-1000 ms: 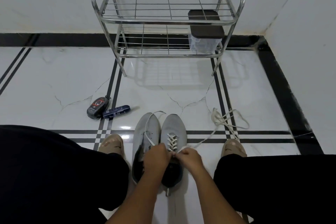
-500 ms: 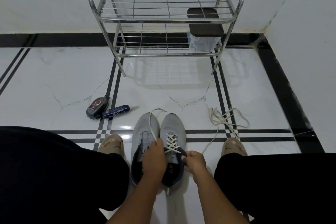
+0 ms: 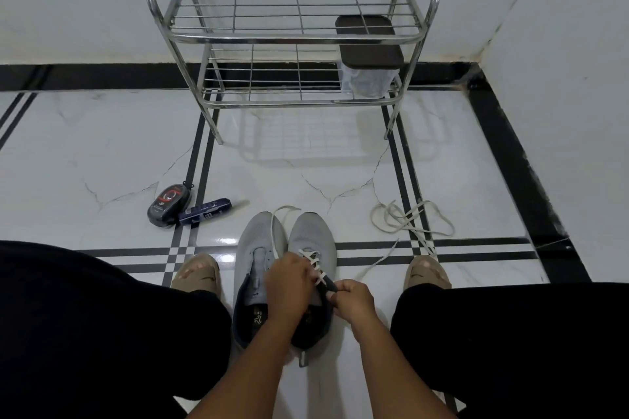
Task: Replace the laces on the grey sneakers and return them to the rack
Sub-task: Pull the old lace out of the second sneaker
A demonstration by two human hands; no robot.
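Both hands, left hand (image 3: 289, 282) and right hand (image 3: 352, 299), pinched the white lace (image 3: 315, 265) on the half-laced right sneaker (image 3: 313, 235); the left sneaker (image 3: 258, 238) was unlaced, rack (image 3: 292, 34) waiting.

Dim, cool light; wide-angle edge distortion

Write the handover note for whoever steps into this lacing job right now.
Left hand: fingers curled over the right sneaker at its lacing.
Right hand: pinching the white lace at the shoe's right edge.
Both grey sneakers sit side by side on the floor between the feet.
Done: several crossings laced on the right sneaker.
Left: finish that one; the left sneaker has only a loose lace draped over it. A loose heap of laces lies to the right. Then put both on the rack.
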